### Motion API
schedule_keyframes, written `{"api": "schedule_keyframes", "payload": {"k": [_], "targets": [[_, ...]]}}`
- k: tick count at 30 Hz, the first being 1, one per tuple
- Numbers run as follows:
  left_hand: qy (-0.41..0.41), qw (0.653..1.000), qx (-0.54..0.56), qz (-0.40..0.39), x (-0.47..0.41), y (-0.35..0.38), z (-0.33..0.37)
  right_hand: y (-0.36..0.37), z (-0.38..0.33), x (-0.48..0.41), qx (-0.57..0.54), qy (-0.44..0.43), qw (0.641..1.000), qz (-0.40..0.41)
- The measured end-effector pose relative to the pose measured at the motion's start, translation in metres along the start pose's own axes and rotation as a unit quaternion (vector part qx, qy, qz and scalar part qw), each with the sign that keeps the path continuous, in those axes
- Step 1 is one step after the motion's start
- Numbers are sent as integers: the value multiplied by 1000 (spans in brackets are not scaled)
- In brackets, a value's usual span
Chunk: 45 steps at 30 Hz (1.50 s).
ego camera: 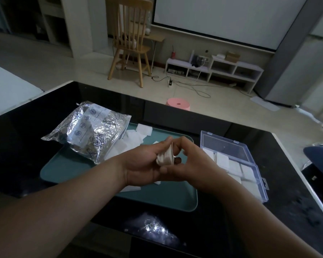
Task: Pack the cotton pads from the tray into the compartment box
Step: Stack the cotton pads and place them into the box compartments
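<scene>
Head view: a small stack of cotton pads (165, 157) is held up between both hands, over the middle of the teal tray (67, 170) and clear of its floor. The stack is bent slightly, white edges fanned toward the viewer.

Left hand (143, 162): fingers curled round the stack from its own side, thumb laid over the top. Firm hold.

Right hand (187, 164): fingertips pinch the stack's opposite edge, thumb low, the rest of the fingers bent in. The two hands touch at the fingertips.

Loose pads (144, 129) lie on the tray beyond the hands, several overlapping; more of them show under the left wrist, flat on the tray floor.

Compartment box (259, 190): clear plastic, on the table just beside the right hand's outer side, close to the tray's edge. Its lid (225, 146) is swung open on the far side. White packed pads (233, 165) fill the compartments that can be seen; the forearm covers part of the near ones.

Foil bag (90, 131): crinkled, silver, printed with blue symbols, beyond and outward of the left hand, resting partly on the tray's far corner and partly on the table.

Table (26, 146): black, glossy, carrying all of this.

Farther past the hands, on the floor: a pink stool (178, 104), a wooden chair (131, 40), a low white shelf unit (213, 69).
</scene>
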<state>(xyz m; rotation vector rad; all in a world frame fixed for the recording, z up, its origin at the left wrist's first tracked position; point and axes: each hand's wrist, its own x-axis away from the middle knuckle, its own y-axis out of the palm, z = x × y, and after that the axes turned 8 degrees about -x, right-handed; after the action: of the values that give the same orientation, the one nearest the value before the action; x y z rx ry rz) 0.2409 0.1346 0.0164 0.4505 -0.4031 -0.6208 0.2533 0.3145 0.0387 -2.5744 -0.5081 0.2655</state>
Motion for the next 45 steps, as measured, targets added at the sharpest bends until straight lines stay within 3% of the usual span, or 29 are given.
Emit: {"api": "schedule_keyframes", "payload": {"k": [6,18,34,41,45], "targets": [[7,999,35,-38,-3,3,-4,4,5,1,-63,13,998,-14],[-41,998,34,22,-16,4,-15,11,7,3,34,3,999,19],[-67,997,47,-4,-38,56,-18,-24,17,33,76,20,994,73],[-66,991,117,24,-58,77,-16,-45,19,45,29,51,990,130],[-53,988,106,97,-74,97,-19,-62,27,54,7,83,988,133]]}}
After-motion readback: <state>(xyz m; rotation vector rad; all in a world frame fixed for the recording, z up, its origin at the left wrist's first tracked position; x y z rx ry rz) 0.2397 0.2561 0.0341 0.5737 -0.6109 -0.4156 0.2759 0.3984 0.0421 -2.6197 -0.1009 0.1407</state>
